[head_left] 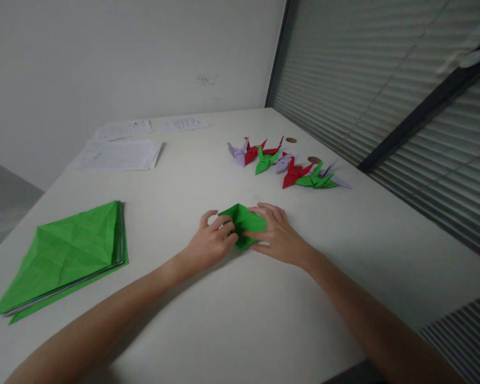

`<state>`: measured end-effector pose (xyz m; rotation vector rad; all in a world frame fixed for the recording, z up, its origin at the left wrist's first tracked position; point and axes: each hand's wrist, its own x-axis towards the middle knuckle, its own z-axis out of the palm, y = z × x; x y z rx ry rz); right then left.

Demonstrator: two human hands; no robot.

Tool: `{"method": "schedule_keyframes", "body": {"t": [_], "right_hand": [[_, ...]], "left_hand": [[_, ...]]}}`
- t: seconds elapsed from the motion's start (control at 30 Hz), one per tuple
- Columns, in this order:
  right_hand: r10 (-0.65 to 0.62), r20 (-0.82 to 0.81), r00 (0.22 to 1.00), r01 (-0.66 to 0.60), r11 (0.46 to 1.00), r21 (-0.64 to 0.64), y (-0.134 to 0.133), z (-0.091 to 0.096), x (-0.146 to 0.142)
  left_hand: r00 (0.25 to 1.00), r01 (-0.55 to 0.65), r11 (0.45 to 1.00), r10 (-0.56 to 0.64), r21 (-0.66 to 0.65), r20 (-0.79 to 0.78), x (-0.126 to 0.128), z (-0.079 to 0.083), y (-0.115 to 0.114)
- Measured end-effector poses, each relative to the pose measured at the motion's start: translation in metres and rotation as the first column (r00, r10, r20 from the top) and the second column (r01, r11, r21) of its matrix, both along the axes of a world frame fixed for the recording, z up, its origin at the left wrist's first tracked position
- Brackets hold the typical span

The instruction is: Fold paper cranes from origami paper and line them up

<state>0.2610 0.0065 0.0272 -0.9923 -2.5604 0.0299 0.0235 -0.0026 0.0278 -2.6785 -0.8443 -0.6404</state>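
A partly folded piece of green origami paper is held between my two hands over the white table, its flaps spread apart. My left hand grips its left side with curled fingers, the fingertips pressed to the paper. On the right side, my right hand has its fingers around the edge, some of them lying inside the fold. The lower part of the paper is partly covered by my fingers. Beyond my hands lie several folded paper cranes, among them a green crane, a red crane and a lilac crane.
A stack of creased green paper sheets lies at the left of the table. Printed papers are spread at the back left. Two brown round spots show near the cranes. Window blinds border the right side.
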Motion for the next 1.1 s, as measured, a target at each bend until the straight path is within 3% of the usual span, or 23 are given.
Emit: {"method": "schedule_keyframes", "body": {"t": [0.2,0.47,0.8,0.93,1.1], "right_hand": [[0.04,0.114,0.993,-0.038,0.999,-0.02,-0.002,-0.003,-0.005],[0.016,0.072,0.997,-0.009,0.995,-0.1,0.001,-0.014,-0.006],[-0.165,-0.053,0.985,0.145,0.954,-0.263,0.008,-0.019,-0.001],[-0.247,-0.066,0.967,0.218,0.931,-0.293,0.01,-0.02,-0.001],[-0.325,-0.078,0.943,0.291,0.913,-0.287,0.012,-0.018,0.003]], "left_hand": [[0.996,0.027,0.998,-0.022,0.051,-0.084,0.0,0.002,0.001],[0.999,-0.008,0.999,0.005,-0.051,-0.05,-0.001,0.002,0.001],[0.998,-0.058,0.984,0.054,-0.169,-0.032,-0.005,0.0,0.01],[0.991,-0.125,0.965,0.134,-0.231,0.022,-0.007,-0.004,0.011],[0.97,-0.216,0.957,0.233,-0.195,0.064,-0.01,-0.007,0.013]]}}
